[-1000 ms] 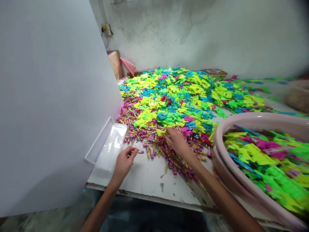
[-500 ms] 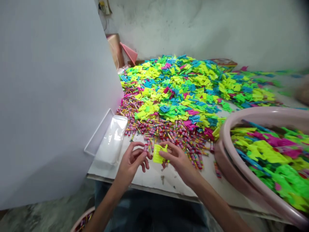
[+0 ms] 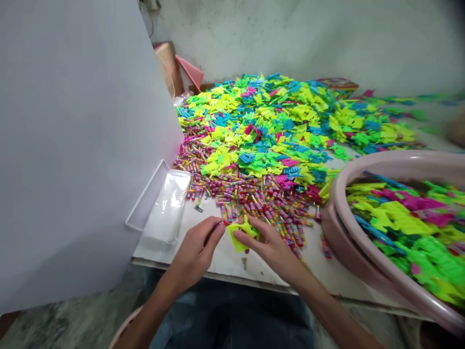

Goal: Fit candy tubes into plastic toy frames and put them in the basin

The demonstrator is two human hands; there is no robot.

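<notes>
My left hand pinches a small pink-and-red tube between thumb and fingers. Its red end points at the yellow plastic piece, which my right hand grips by its shaped end. The two things are close together over the front of the table; whether they touch is too small to tell. Just beyond my hands lies a spread of small pink patterned tubes. Behind them rises a big heap of yellow, green, blue and pink plastic pieces.
A pink tub of similar pieces stands at the right. On the left are a clear plastic tray and a tall white panel. A pink triangular thing stands behind the heap. A blurred shape is at the far right edge.
My left hand has closed more tightly round the tube and turned its red end toward the yellow piece. The yellow piece has tilted in my right hand. The view has shifted slightly.
</notes>
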